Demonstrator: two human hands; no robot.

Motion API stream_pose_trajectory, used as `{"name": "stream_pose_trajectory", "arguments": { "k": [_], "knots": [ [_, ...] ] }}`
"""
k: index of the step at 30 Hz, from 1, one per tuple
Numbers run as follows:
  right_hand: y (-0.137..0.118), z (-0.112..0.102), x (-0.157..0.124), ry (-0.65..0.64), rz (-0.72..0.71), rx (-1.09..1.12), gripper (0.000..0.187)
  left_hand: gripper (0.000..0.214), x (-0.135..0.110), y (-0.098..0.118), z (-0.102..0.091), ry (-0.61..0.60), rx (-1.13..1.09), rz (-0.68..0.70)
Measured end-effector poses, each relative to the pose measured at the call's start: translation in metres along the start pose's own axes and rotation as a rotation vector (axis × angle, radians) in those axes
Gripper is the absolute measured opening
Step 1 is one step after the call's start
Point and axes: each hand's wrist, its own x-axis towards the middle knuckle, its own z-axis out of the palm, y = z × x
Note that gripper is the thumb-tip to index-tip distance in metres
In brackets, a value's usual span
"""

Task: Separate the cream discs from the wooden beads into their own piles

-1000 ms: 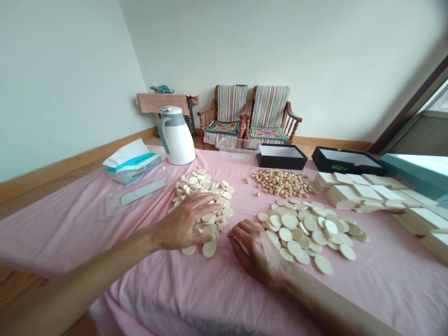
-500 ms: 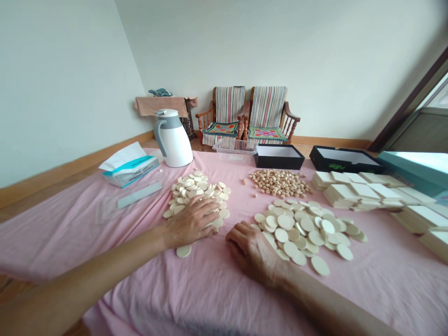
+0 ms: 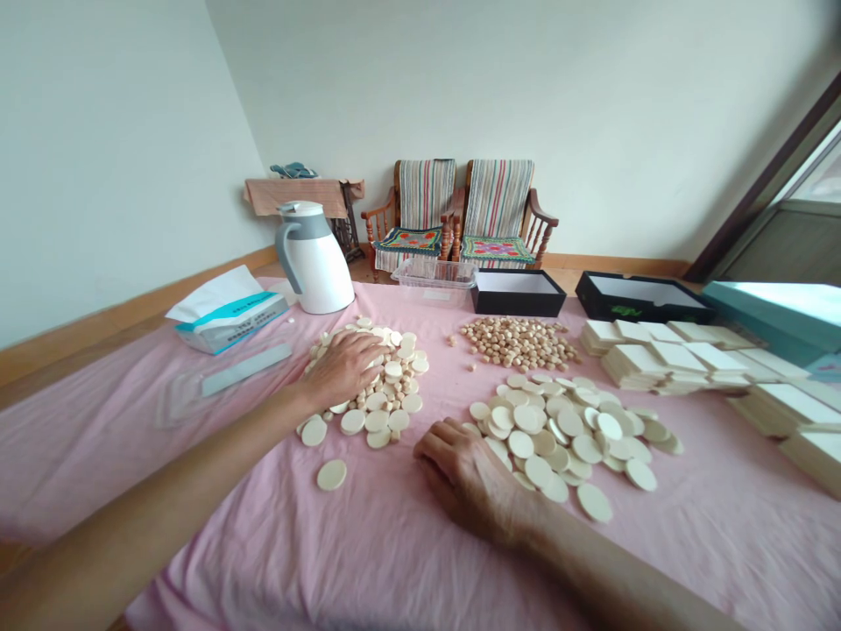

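- Our left hand (image 3: 342, 368) lies open, palm down, fingers spread over the small-disc pile (image 3: 387, 399), which sits in front of the white jug (image 3: 314, 258).
- One stray disc (image 3: 332, 474) lies farther from the jug, on our left arm's side.
- Right of the jug, our right hand (image 3: 468, 478) rests curled, knuckles up, touching the large-disc pile (image 3: 578, 429). We cannot tell whether it grips anything.

All on tablecloth (image 3: 394, 543). Landmark: jug (image 3: 316, 261). Left of it, tissue pack (image 3: 227, 311). Before it, disc pile (image 3: 387, 394) under left hand (image 3: 342, 366). Right of it, clear tub (image 3: 434, 279), bead heap (image 3: 516, 342), card stacks (image 3: 663, 359).
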Motion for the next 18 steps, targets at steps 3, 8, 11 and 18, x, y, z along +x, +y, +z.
{"name": "stream_pose_trajectory", "arguments": {
  "k": [3, 8, 11, 18],
  "knots": [
    [-0.001, -0.001, 0.0, -0.009, 0.011, -0.001, 0.013, 0.025, 0.004, 0.009, -0.005, 0.039, -0.026, 0.006],
    [-0.002, -0.005, 0.001, -0.038, 0.018, 0.004, 0.014, 0.022, 0.012, 0.034, -0.009, -0.069, -0.114, 0.134],
    [-0.002, -0.006, 0.001, -0.053, 0.023, 0.011, 0.015, 0.022, 0.017, 0.04, -0.005, -0.142, -0.11, 0.145],
    [0.0, -0.008, 0.0, -0.07, 0.02, 0.007, 0.014, 0.018, 0.025, 0.033, -0.003, -0.22, -0.142, 0.136]
  ]
}}
